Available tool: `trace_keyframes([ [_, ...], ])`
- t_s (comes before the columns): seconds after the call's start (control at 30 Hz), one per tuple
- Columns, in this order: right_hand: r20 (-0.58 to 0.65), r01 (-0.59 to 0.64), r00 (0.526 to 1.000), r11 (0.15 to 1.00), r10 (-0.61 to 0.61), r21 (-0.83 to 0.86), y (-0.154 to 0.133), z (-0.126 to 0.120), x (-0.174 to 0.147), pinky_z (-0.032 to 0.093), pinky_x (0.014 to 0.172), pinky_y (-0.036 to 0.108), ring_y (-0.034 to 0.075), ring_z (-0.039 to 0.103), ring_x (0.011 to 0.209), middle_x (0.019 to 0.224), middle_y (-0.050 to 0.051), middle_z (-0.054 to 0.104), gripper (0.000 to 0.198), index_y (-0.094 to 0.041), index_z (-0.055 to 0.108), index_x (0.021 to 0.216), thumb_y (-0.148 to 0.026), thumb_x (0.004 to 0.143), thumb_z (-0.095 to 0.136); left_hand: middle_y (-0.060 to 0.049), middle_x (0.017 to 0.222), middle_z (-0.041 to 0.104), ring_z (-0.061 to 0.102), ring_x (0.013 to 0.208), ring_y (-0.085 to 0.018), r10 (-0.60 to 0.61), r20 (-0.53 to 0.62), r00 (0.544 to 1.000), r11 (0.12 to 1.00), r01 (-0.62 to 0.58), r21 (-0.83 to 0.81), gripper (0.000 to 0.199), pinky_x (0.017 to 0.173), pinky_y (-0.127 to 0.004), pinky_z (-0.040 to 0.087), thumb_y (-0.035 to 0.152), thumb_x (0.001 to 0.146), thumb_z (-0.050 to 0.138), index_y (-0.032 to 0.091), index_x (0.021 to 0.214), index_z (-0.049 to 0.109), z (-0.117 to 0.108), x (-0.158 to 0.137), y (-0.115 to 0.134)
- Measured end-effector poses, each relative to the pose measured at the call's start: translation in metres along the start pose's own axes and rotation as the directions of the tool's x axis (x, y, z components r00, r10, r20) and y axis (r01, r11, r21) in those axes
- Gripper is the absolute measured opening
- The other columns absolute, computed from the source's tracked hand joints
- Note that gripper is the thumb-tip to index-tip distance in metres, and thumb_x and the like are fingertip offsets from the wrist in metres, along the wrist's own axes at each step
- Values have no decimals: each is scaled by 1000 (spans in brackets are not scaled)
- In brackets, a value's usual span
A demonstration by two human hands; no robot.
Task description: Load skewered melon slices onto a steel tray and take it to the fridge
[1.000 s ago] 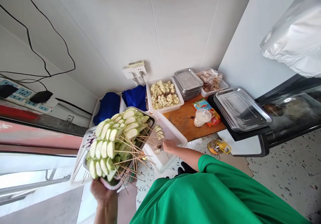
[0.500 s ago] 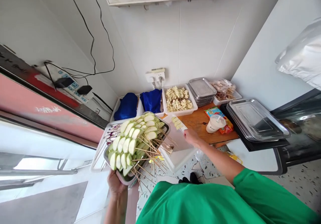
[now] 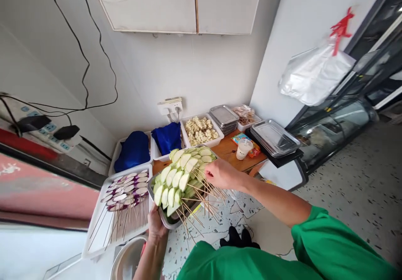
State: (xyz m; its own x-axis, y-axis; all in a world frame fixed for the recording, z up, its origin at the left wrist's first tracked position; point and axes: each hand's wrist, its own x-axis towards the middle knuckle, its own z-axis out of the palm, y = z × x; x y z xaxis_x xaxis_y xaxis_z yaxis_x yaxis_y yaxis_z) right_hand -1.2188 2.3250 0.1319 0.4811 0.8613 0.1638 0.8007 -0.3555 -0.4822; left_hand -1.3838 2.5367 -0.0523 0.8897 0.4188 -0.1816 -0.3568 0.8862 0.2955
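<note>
My left hand grips the near left edge of a metal tray, which is held tilted above the floor. Piled on the tray are skewers of pale, green-skinned vegetable slices, their bare sticks pointing right and toward me. At the tray's right side, my right hand is closed in a fist beside the sticks. What its fingers hold, if anything, is hidden. To the left, a white tray carries skewers of purple-edged white slices.
Along the wall stand bins with blue cloths, a bin of cauliflower-like pieces and stacked metal trays. A plastic cup and more metal trays sit to the right. A bucket is low at left.
My right hand has moved from over a white bin, where it held a skewer of green slices, to the metal tray's right side. The view has turned; that bin no longer shows.
</note>
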Motion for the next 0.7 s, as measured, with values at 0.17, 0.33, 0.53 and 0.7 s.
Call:
trace_keyframes([
  [0.17, -41, -62, 998, 979, 55, -195, 6, -6, -38, 30, 52, 25, 12, 45, 51, 54, 5, 56, 17, -13, 59, 54, -13, 71, 55, -5, 91, 73, 67, 88, -19, -101, -4, 995, 995, 101, 17, 43, 93, -35, 47, 15, 91, 26, 19, 115, 62, 26, 7, -33],
  [0.33, -77, -243, 969, 956, 233, -166, 19, -41, -97, 26, 52, 24, 11, 43, 51, 53, 3, 54, 26, -15, 60, 55, -26, 79, 56, -5, 88, 73, 68, 85, -20, -180, -73, 981, 978, 186, 92, 40, 89, -35, 50, 15, 90, 30, 18, 115, 62, 65, 4, -81],
  [0.53, -115, -315, 943, 949, 312, -7, 51, -96, -184, 21, 50, 22, 7, 35, 48, 48, -3, 47, 32, -16, 57, 51, -35, 77, 62, -4, 88, 73, 68, 83, -20, -207, -98, 974, 959, 222, 178, 35, 85, -35, 52, 13, 88, 38, 17, 112, 62, 106, -16, -157],
  [0.7, -78, -322, 945, 946, 318, -42, 71, -138, -260, 20, 48, 21, 6, 31, 46, 44, -5, 39, 33, -16, 54, 47, -31, 75, 63, -5, 86, 73, 68, 81, -21, -290, -86, 953, 942, 300, 148, 29, 81, -36, 54, 15, 87, 41, 15, 106, 64, 140, -48, -238],
])
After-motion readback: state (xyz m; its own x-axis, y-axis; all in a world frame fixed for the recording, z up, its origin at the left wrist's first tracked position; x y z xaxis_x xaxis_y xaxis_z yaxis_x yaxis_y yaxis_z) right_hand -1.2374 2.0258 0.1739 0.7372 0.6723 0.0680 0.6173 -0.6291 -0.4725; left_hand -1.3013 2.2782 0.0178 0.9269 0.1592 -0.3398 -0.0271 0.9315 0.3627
